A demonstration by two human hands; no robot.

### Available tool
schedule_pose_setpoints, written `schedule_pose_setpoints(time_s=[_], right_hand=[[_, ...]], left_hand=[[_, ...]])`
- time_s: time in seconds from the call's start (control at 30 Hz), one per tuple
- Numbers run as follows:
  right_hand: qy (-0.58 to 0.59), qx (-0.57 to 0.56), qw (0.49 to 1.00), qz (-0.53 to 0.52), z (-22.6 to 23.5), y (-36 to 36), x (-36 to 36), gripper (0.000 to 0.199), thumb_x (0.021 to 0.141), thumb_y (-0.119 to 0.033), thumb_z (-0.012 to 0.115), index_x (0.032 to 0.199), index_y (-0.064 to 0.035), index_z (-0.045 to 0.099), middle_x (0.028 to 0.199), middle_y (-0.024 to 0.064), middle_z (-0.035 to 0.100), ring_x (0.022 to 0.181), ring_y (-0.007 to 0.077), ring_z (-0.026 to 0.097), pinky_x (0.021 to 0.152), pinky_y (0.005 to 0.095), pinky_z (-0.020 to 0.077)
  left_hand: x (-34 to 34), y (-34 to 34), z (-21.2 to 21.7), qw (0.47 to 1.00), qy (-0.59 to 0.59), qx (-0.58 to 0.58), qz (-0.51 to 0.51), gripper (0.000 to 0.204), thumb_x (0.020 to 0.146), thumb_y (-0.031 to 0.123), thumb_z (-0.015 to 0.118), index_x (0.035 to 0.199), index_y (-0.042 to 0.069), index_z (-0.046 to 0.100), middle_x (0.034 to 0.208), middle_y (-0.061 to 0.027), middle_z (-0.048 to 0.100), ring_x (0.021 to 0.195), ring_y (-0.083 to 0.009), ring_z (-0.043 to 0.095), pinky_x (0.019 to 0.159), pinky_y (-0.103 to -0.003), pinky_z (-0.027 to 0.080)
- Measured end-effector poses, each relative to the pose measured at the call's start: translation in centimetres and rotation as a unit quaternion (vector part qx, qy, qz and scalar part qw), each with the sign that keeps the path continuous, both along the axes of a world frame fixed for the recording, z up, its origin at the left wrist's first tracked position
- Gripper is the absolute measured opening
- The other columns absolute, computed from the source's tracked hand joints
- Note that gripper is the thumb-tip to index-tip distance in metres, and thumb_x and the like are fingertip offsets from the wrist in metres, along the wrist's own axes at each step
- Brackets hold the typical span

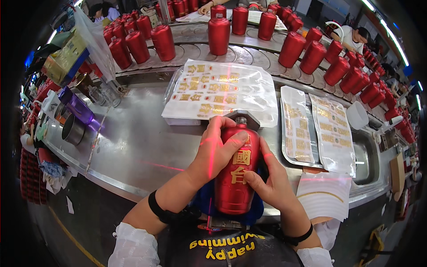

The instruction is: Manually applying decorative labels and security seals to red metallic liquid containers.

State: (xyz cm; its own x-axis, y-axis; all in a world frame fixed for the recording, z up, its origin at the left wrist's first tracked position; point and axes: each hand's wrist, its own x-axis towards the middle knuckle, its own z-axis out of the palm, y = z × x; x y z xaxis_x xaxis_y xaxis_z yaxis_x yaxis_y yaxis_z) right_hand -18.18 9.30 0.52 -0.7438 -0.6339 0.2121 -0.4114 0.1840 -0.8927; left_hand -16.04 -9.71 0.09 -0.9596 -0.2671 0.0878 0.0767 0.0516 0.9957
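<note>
A glossy red bottle (233, 196) with raised gold characters down its front leans back in front of me, its clear neck pointing away. My left hand (215, 149) wraps its upper left side, the thumb on the small emblem near the shoulder. Around the right side curls my right hand (273, 178), its thumb pressing the edge of the lower gold character. A dark angular block (251, 118) shows behind the neck. Just beyond lies a sheet of gold decals (220, 91) on a pale support. Red laser lines cross the bottle and my left hand.
Red bottles (219, 35) stand along a curved conveyor (191, 52) at the back. To the right are a metal tray (289, 156) with decal sheets, a white cup (357, 115) and a sink (368, 167). A purple box (80, 107) and metal pot (73, 129) stand left. Co-workers sit beyond.
</note>
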Motion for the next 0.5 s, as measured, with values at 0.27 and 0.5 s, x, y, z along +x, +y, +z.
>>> schedule_pose_setpoints(time_s=[0.27, 0.5], right_hand=[[-0.095, -0.052, 0.994, 0.022, -0.3, 0.5, -0.4, 0.091, 0.087, -0.037, 0.070, 0.146, 0.0124, 0.021, 0.143, 0.0299, 0.040, 0.134, 0.0328, 0.041, 0.109, 0.0369, 0.0337], [-0.054, -0.046, 0.997, 0.036, -0.2, 0.1, 0.1, 0.093, 0.087, -0.034, 0.071, 0.147, 0.0120, 0.017, 0.144, 0.0289, 0.038, 0.136, 0.0305, 0.039, 0.110, 0.0361, 0.0315]], left_hand=[[2.5, -0.5, -0.7, 0.994, 0.090, -0.049, -0.031, 0.071, 0.086, 0.031, 0.072, 0.134, -0.004, 0.034, 0.130, -0.0203, 0.045, 0.121, -0.0273, 0.046, 0.104, -0.039, 0.037], [3.9, 0.5, -0.9, 0.993, 0.092, -0.023, -0.065, 0.087, 0.086, 0.023, 0.072, 0.145, -0.007, 0.016, 0.146, -0.0227, 0.025, 0.138, -0.0304, 0.028, 0.114, -0.041, 0.024]])
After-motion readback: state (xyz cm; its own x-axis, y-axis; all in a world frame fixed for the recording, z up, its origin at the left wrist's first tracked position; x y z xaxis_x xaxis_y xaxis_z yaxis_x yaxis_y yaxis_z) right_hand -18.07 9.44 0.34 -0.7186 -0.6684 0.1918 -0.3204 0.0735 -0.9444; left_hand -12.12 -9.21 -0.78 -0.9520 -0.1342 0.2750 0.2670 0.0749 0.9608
